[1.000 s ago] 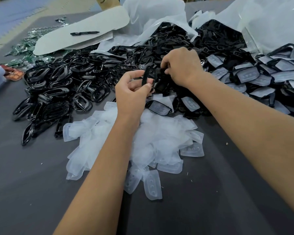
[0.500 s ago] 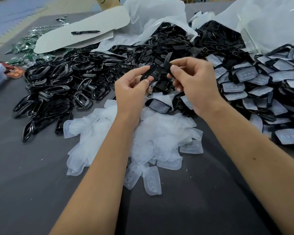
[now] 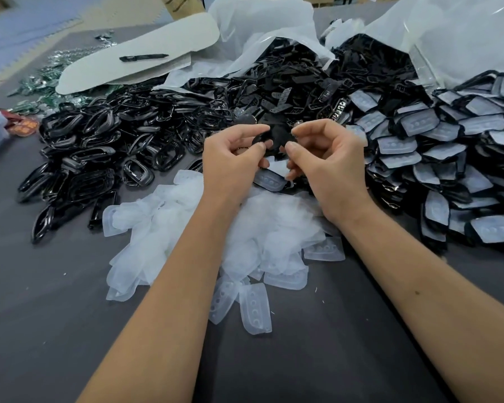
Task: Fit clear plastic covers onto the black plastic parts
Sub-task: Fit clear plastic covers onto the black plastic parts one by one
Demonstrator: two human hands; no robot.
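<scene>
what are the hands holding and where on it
Both hands hold one black plastic part: the left hand pinches its left edge, the right hand its right edge.

Since a second ago, our right hand (image 3: 329, 167) has drawn back from the pile, and with our left hand (image 3: 230, 161) we now pinch a small black plastic part (image 3: 275, 138) between both.

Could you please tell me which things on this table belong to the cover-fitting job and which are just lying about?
Part of the job:
black part held between left hand and right hand
clear covers
black frames
covered parts

Lying about:
pen
white card
green boards
</scene>
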